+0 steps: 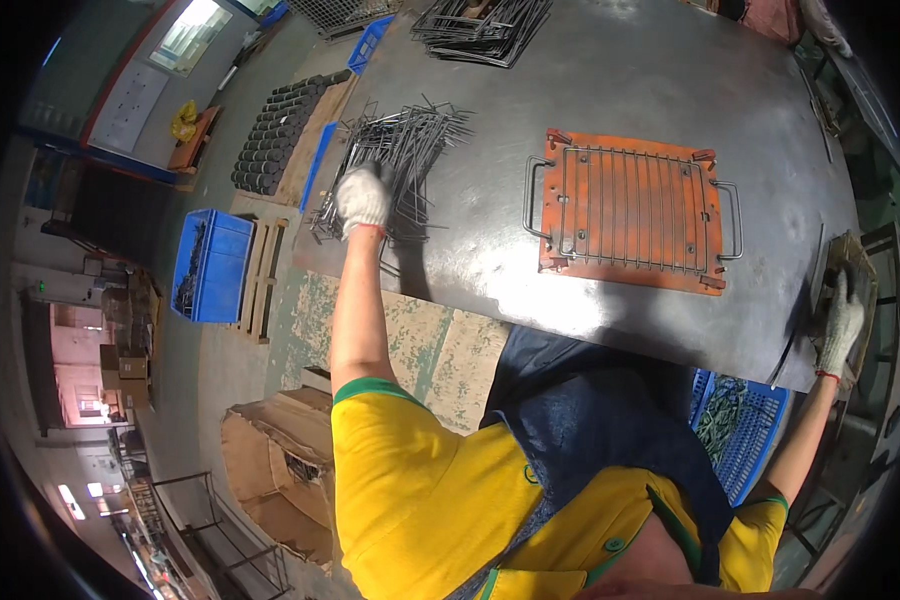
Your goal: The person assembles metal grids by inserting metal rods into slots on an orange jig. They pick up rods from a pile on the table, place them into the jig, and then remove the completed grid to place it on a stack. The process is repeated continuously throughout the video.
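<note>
My left hand (363,196), in a white knitted glove, is on a tangled pile of bent metal wire rods (410,150) at the left of the metal table. Its fingers are curled down among the rods and partly hidden. At the far right, my right hand (844,318), also gloved, reaches over a shallow tray (868,275) beside the table, its visible fingers stretched out. What lies under them is hard to make out. Between my hands, an orange fixture plate (635,275) bears a wire grill rack (630,205) of parallel bars with a looped handle (737,220) at each side.
A stack of wire frames (485,35) lies at the table's (470,235) far edge. Left of it stand a blue bin (225,265) on a pallet and stacked dark cylinders (270,150). A blue basket (760,440) and an opened cardboard box (270,470) are near my body.
</note>
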`<state>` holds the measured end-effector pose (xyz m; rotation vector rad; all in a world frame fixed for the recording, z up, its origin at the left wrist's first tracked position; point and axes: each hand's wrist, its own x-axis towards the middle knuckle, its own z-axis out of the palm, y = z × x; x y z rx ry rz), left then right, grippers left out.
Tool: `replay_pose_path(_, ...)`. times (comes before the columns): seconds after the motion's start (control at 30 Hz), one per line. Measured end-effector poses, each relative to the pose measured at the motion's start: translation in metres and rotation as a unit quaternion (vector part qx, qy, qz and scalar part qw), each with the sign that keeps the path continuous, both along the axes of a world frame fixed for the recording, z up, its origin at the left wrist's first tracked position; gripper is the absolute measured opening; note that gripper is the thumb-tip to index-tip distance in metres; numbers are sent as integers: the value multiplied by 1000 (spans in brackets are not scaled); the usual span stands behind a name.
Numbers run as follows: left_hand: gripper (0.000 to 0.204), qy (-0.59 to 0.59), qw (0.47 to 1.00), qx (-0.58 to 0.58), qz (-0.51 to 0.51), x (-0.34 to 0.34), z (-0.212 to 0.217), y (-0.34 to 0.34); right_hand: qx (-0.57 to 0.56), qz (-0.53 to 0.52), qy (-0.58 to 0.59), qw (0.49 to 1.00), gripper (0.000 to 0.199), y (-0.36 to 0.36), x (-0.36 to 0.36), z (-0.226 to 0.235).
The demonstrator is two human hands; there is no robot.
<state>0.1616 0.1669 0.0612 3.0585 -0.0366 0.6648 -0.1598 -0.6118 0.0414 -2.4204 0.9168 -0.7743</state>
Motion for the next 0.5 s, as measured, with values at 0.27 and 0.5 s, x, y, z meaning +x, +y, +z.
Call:
replay_pose_path(0.27, 18, 35, 988, 144, -32, 21, -19, -6, 132, 81, 27, 988, 32, 163, 43, 29)
replay_pose_path(0.5, 24, 98, 991, 87, -21, 45, -37, 17, 209, 164, 7, 964, 29, 219, 51, 24)
